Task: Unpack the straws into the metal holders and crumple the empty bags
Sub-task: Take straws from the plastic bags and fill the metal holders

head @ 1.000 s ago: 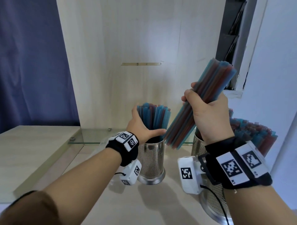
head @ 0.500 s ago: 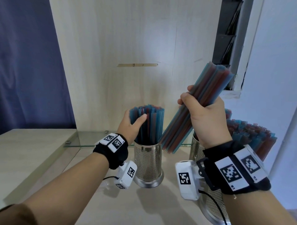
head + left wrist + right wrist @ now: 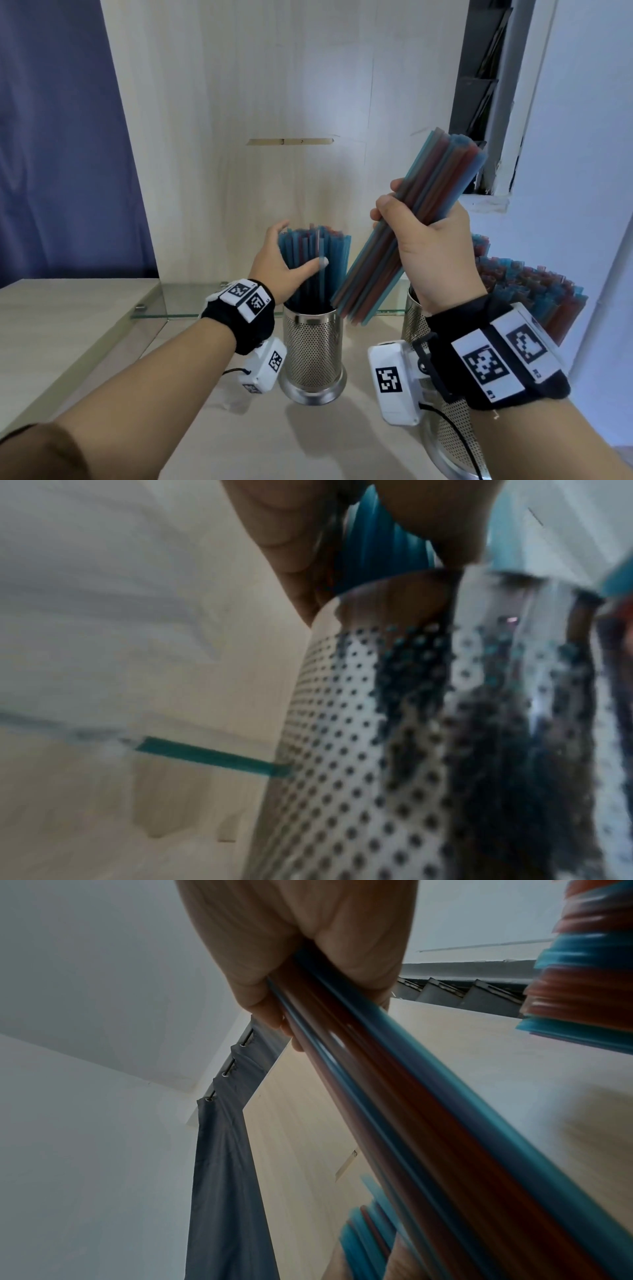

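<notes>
On the bench (image 3: 102, 329), left to right: left hand (image 3: 279, 270) cups the straws (image 3: 317, 260) standing in the middle holder (image 3: 313, 356), fingers behind the bunch, thumb across its front, curled round them. Left wrist view shows palm and thumb (image 3: 435, 520) either side of the straws just above the holder's rim. Right hand (image 3: 431, 246) grips a loose bundle (image 3: 411, 236), fingers wrapped round it, tilted with its low end just above and right of that holder's rim. Far right, a second holder (image 3: 455, 442), partly hidden by the right wrist, is full of straws.
</notes>
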A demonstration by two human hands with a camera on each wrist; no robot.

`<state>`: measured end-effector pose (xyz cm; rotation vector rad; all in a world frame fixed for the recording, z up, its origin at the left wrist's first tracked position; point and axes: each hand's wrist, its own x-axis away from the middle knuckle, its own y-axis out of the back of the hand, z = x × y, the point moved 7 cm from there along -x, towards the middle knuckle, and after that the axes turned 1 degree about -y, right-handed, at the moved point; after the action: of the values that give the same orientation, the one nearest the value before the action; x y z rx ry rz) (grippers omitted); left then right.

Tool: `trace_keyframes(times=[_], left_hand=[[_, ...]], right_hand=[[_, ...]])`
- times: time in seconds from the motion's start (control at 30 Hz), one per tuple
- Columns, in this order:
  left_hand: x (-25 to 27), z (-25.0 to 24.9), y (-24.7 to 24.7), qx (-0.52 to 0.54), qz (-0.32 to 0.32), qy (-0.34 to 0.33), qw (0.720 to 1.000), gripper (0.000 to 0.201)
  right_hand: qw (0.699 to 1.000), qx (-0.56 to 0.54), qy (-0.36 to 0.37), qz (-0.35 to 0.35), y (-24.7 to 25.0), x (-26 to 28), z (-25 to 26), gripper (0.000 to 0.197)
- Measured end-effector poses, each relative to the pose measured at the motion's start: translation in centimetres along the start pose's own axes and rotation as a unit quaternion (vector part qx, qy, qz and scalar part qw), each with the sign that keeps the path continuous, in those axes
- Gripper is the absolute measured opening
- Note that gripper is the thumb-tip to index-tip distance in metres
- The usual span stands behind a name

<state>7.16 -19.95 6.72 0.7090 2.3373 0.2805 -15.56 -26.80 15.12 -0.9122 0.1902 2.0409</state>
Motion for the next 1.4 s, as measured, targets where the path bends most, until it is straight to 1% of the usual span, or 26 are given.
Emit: trace_keyframes(times=[0.1,0.17,0.2,0.3,0.37,0.43,0.57,0.6,0.67,0.73,0.77,0.8,0.87,0.93,1.0,1.07,1.13,1.23,1.4], left_hand=[[1.0,-0.4,-0.3,-0.009,0.026,-0.039,0.999,0.081],[1.8,-0.4,-0.2,0.001,0.026,-0.055,0.998,0.075],[2.0,-0.3,-0.1,0.008,0.028,-0.058,0.998,0.08],[2.5,0.1,-0.2,0.017,0.063,-0.068,0.996,0.113],[2.1,0.5,-0.4,0.004,0.081,-0.042,0.996,0.12],[1.5,0.9,-0.4,0.0,0.075,-0.015,0.997,0.12],[0.1,1.2,0.1,0.038,0.037,0.009,0.999,0.112],[-0.2,1.3,0.0,0.031,0.036,0.008,0.999,0.108],[-0.4,1.2,-0.2,0.014,0.027,-0.004,1.0,0.092],[-0.1,0.9,-0.2,0.038,0.013,-0.011,0.999,0.075],[0.2,0.8,-0.2,0.06,0.016,-0.007,0.998,0.073],[0.5,0.7,-0.2,0.08,0.024,-0.007,0.996,0.076],[1.1,0.5,-0.3,0.09,0.051,-0.027,0.994,0.093],[1.5,0.6,-0.5,0.057,0.088,-0.05,0.993,0.111],[1.7,0.8,-0.8,0.017,0.114,-0.043,0.992,0.12],[1.9,0.8,-0.9,-0.008,0.125,-0.041,0.991,0.13],[2.2,0.6,-1.0,-0.022,0.123,-0.045,0.991,0.134],[2.3,0.7,-1.2,-0.007,0.116,-0.046,0.992,0.135],[2.7,1.4,-1.6,0.038,0.116,-0.044,0.992,0.137]], right_hand=[[1.0,-0.021,0.004,-0.005,-0.2,-0.5,-0.1,0.013],[0.999,-0.032,0.006,-0.006,-0.5,-0.7,-0.1,0.014],[0.999,-0.034,0.006,-0.006,-0.7,-0.8,-0.2,0.013],[0.999,-0.034,0.003,-0.008,-1.4,-1.2,-0.6,0.012],[1.0,-0.025,0.003,-0.007,-1.9,-1.4,-0.8,0.012],[1.0,-0.01,0.007,-0.008,-2.0,-1.6,-0.8,0.012],[0.999,0.006,0.033,-0.011,-1.8,-1.8,0.0,0.012],[0.999,0.0,0.037,-0.007,-1.9,-1.9,0.3,0.012],[0.999,-0.011,0.038,0.005,-2.3,-2.0,0.4,0.013],[0.999,-0.018,0.034,0.013,-2.7,-2.2,0.1,0.012],[0.999,-0.016,0.031,0.015,-2.9,-2.4,-0.2,0.012],[0.999,-0.014,0.026,0.016,-3.0,-2.5,-0.5,0.011],[1.0,-0.021,0.011,0.018,-3.3,-2.8,-1.4,0.013],[0.999,-0.025,-0.002,0.029,-3.7,-3.1,-2.2,0.015],[0.998,-0.024,-0.012,0.052,-4.2,-3.3,-3.0,0.014],[0.997,-0.025,-0.021,0.076,-4.8,-3.3,-3.8,0.013],[0.995,-0.021,-0.031,0.087,-5.3,-3.0,-4.8,0.01],[0.995,-0.021,-0.048,0.087,-5.9,-2.2,-6.3,0.009],[0.998,-0.023,-0.058,0.03,-5.2,-0.7,-8.2,0.008]])
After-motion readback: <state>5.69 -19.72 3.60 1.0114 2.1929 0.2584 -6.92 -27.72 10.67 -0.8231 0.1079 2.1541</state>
